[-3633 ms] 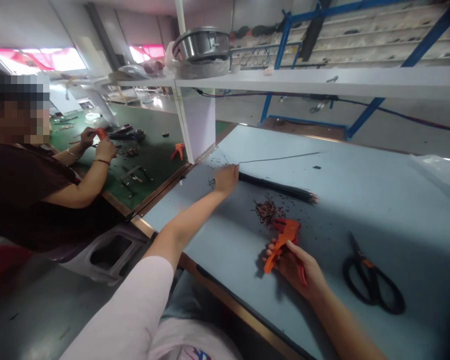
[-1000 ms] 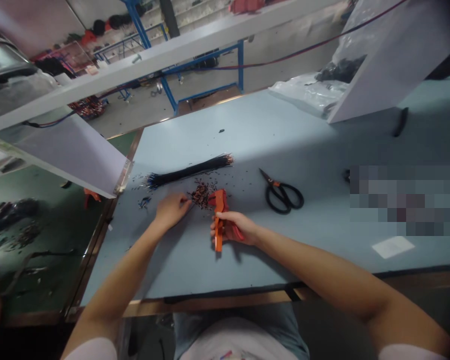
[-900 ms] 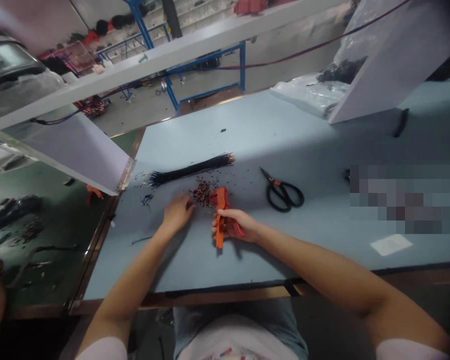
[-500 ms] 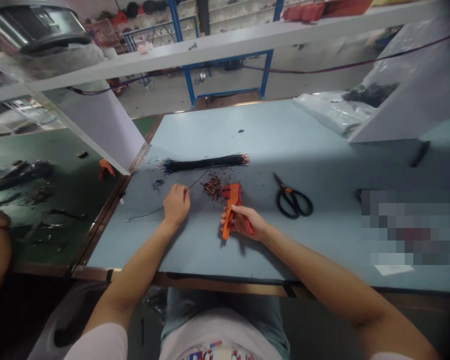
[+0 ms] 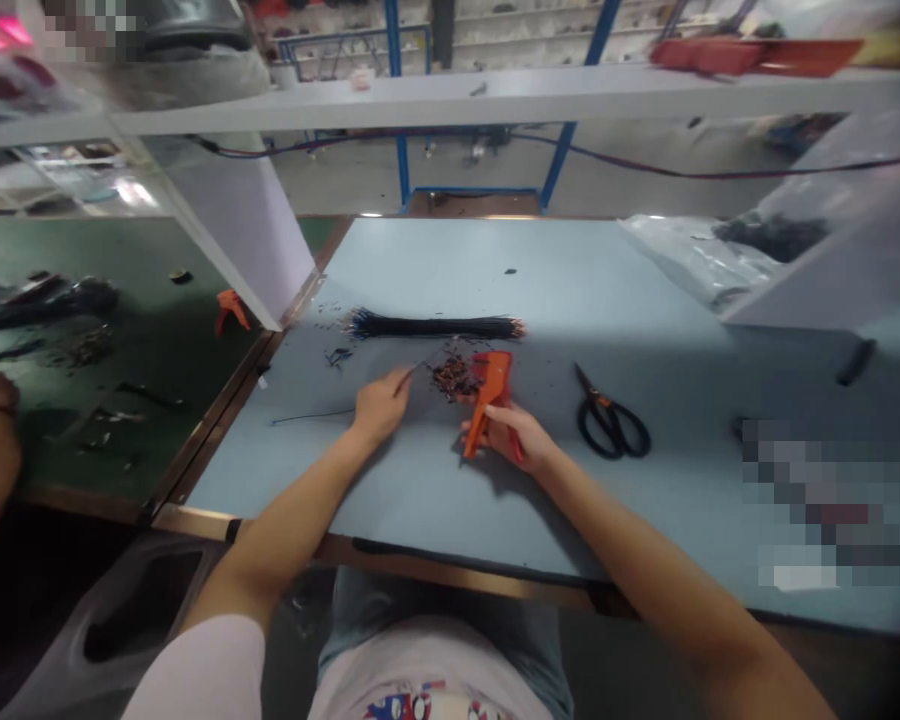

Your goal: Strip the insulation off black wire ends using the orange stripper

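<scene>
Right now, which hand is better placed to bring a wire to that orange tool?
Probably the left hand: it seems to pinch a thin wire and sits just beside the orange wire stripper, while the right hand is occupied gripping that tool.

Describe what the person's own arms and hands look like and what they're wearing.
The left hand and right hand are bare, without gloves, and no watch or bracelet shows on the forearms. A short pale pink sleeve covers the left upper arm; the pale top has a colourful chest print.
</scene>
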Available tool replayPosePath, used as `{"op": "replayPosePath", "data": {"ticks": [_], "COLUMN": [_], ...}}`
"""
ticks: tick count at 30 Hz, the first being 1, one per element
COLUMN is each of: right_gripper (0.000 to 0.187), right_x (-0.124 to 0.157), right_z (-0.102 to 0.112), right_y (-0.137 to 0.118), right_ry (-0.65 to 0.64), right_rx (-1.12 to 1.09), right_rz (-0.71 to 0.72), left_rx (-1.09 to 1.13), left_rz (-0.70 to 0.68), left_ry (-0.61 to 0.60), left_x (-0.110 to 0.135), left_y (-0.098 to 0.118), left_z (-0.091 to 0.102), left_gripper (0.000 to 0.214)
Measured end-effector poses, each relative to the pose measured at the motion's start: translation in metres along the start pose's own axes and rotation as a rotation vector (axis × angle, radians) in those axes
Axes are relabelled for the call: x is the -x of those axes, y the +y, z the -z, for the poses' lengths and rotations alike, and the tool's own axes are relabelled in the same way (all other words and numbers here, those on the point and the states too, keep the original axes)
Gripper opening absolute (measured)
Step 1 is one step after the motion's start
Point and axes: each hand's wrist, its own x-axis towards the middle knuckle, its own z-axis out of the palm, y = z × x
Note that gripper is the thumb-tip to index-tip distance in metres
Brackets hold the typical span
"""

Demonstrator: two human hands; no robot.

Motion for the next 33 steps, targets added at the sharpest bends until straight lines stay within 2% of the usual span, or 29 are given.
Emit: {"op": "replayPosePath", "data": {"ticks": [2,5,7,9,11,14,17,20,24,28,33], "right_gripper": [0.029,0.027,0.025,0.024,0.023,0.024,0.032,0.038,0.035,0.032,0.028], "right_x": [0.003,0.008,0.009,0.009,0.010,0.014,0.018,0.018,0.014,0.013,0.013], "right_z": [0.003,0.012,0.016,0.016,0.012,0.003,-0.003,-0.002,0.003,0.004,0.001], "right_y": [0.003,0.002,-0.002,-0.006,-0.007,-0.005,0.000,0.003,0.005,0.004,0.003], "right_ry": [0.054,0.120,0.116,0.096,0.077,0.053,0.037,0.040,0.069,0.090,0.097], "right_rx": [-0.030,-0.010,0.010,-0.002,-0.028,-0.041,-0.018,-0.014,-0.034,-0.040,-0.032], "right_rz": [0.107,0.185,0.191,0.166,0.135,0.078,0.024,0.006,0.010,0.032,0.035], "left_rx": [-0.038,-0.129,-0.196,-0.225,-0.200,-0.034,0.175,0.239,0.139,-0.110,-0.289], "left_rz": [-0.072,-0.223,-0.288,-0.325,-0.338,-0.340,-0.299,-0.297,-0.361,-0.346,-0.295], "left_ry": [-0.125,-0.307,-0.396,-0.426,-0.414,-0.379,-0.356,-0.342,-0.287,-0.223,-0.044], "left_x": [0.005,0.012,0.016,0.020,0.024,0.028,0.031,0.033,0.033,0.029,0.021], "left_y": [0.008,0.022,0.029,0.034,0.036,0.041,0.046,0.048,0.045,0.042,0.039], "left_z": [-0.003,-0.006,-0.007,-0.007,-0.006,-0.005,-0.006,-0.009,-0.008,0.004,0.015], "left_gripper": [0.036,0.037,0.035,0.033,0.028,0.021,0.017,0.014,0.019,0.021,0.022]}}
